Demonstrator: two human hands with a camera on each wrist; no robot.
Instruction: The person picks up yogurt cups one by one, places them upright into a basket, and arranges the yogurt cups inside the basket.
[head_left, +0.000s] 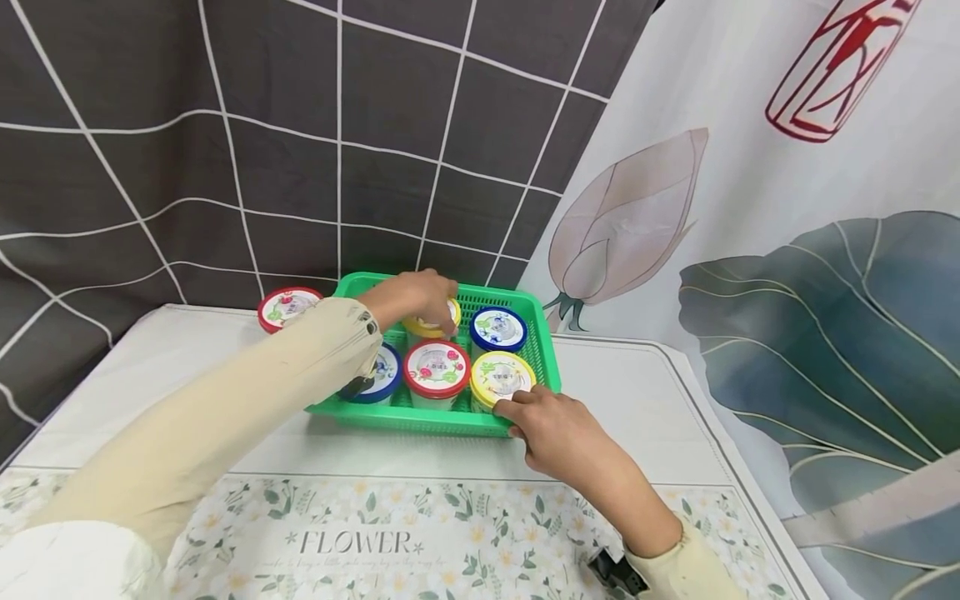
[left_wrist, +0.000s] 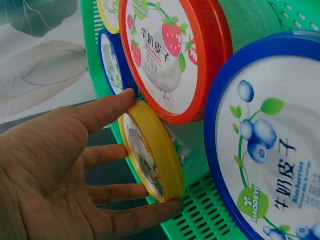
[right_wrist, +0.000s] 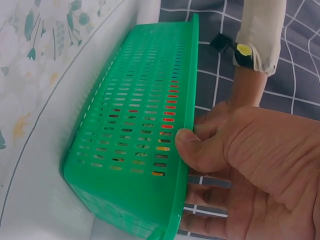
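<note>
A green plastic basket holds several dessert tubs with coloured lids and fruit-printed tops. My left hand reaches over its back side and grips a yellow-lidded tub by the lid, thumb on one edge and fingers round the other. At the front right corner, my right hand holds the basket's rim, thumb outside and fingers over the inner side. Those fingers lie at the edge of another yellow-lidded tub. Beside it stand a red-lidded tub, a blue-lidded tub and, under my left sleeve, another blue-lidded tub.
Outside the basket, at its back left, another red-lidded tub stands partly behind my left sleeve. A white table cover with a floral front strip lies under everything. A dark grid-patterned cloth hangs close behind the basket.
</note>
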